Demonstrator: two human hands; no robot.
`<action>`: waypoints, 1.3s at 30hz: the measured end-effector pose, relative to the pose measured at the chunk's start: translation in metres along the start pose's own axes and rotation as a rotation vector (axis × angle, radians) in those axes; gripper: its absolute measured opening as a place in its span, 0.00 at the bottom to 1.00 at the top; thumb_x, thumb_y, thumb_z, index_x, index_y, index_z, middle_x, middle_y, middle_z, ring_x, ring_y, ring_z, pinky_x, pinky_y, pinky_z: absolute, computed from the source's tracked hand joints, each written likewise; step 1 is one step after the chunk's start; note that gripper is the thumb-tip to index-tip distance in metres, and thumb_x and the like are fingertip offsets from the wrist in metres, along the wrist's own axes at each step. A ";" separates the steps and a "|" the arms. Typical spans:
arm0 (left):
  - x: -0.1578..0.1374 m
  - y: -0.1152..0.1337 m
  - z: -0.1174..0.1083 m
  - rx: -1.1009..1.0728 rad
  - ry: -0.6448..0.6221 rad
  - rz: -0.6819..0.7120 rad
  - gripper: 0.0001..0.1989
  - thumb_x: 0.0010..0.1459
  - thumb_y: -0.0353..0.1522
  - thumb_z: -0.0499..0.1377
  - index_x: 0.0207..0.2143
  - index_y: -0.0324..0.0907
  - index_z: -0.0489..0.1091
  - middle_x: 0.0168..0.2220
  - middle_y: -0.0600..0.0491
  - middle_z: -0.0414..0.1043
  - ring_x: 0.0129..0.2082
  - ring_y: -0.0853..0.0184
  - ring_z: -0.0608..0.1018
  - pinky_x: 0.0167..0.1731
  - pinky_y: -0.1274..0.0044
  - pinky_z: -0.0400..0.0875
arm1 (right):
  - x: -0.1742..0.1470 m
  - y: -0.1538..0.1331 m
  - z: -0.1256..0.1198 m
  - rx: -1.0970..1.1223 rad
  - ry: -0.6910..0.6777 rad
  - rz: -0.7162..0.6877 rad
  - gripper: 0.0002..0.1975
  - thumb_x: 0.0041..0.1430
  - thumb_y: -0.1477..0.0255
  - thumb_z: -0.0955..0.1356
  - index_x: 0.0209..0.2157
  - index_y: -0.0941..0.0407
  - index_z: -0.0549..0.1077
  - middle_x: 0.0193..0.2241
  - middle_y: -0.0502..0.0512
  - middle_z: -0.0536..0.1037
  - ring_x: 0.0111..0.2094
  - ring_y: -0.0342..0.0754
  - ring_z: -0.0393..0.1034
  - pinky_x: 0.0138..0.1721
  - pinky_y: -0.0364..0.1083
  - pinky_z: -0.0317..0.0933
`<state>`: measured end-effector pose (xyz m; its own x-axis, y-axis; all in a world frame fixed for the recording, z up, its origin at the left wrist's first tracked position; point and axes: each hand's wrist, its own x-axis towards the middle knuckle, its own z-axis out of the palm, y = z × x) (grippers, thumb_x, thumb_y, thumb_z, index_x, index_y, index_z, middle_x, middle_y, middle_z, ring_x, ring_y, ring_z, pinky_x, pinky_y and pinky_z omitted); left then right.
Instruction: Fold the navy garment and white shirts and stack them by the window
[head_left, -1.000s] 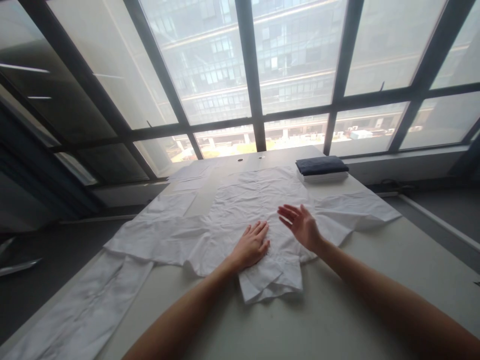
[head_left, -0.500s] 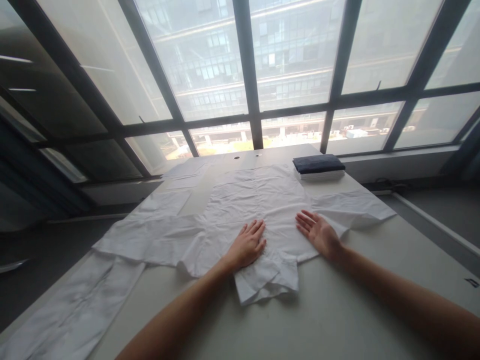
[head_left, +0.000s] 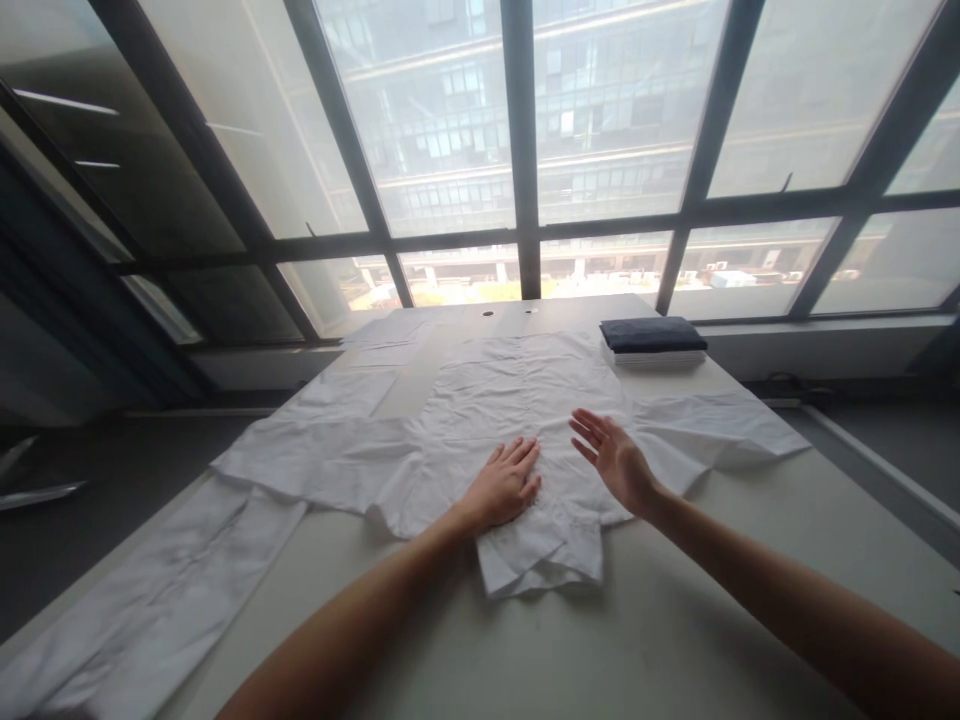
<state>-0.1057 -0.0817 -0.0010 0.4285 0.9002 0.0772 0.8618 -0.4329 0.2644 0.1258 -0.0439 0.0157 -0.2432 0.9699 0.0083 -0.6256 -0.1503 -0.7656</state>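
A white shirt [head_left: 517,385] lies spread on the white table, its sleeves out to both sides and its collar end toward me. Small creases run across its body. My left hand [head_left: 504,482] rests flat on the shirt just above the collar, fingers stretched out. Over the right part of the shirt, my right hand [head_left: 615,462] is open with its fingers extended and the palm turned inward; whether it touches the cloth I cannot tell. Neither hand grips anything.
A dark folded cloth [head_left: 652,335] sits on a white stack at the table's back right. More white cloth [head_left: 165,590] lies along the left side, partly under the left sleeve. Tall windows [head_left: 450,120] stand behind the white table [head_left: 675,620].
My right hand has moved inward to the left and turned more on edge. The left hand stays flat on the shirt. The whole view has shifted slightly.
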 end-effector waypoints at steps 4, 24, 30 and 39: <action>-0.001 0.002 -0.003 -0.003 -0.002 0.010 0.31 0.71 0.41 0.47 0.72 0.41 0.51 0.73 0.45 0.47 0.73 0.56 0.49 0.69 0.58 0.43 | 0.019 0.023 0.016 -0.037 -0.121 0.145 0.13 0.69 0.64 0.64 0.43 0.53 0.80 0.54 0.57 0.79 0.59 0.52 0.70 0.66 0.57 0.56; -0.001 0.007 -0.009 0.032 -0.037 -0.021 0.30 0.70 0.40 0.47 0.71 0.42 0.53 0.73 0.47 0.47 0.73 0.57 0.49 0.70 0.60 0.43 | 0.035 0.024 0.000 0.096 -0.009 0.361 0.15 0.71 0.69 0.60 0.51 0.56 0.74 0.52 0.62 0.79 0.56 0.48 0.73 0.61 0.51 0.64; 0.000 0.005 -0.006 0.001 -0.027 -0.022 0.30 0.70 0.40 0.48 0.71 0.42 0.55 0.73 0.46 0.48 0.73 0.57 0.50 0.70 0.60 0.43 | 0.059 0.006 -0.033 0.119 0.053 0.329 0.16 0.69 0.64 0.61 0.54 0.52 0.70 0.58 0.63 0.74 0.58 0.51 0.71 0.56 0.58 0.68; 0.000 0.003 -0.005 -0.034 -0.019 -0.022 0.30 0.69 0.40 0.48 0.70 0.43 0.55 0.73 0.46 0.49 0.73 0.57 0.50 0.70 0.60 0.43 | 0.078 -0.023 -0.062 0.060 0.394 -0.107 0.12 0.63 0.69 0.63 0.43 0.47 0.76 0.59 0.52 0.74 0.63 0.43 0.64 0.64 0.50 0.59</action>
<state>-0.1049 -0.0831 0.0049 0.4153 0.9081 0.0527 0.8612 -0.4112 0.2987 0.1675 0.0470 -0.0061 0.1212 0.9780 -0.1699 -0.6768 -0.0439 -0.7349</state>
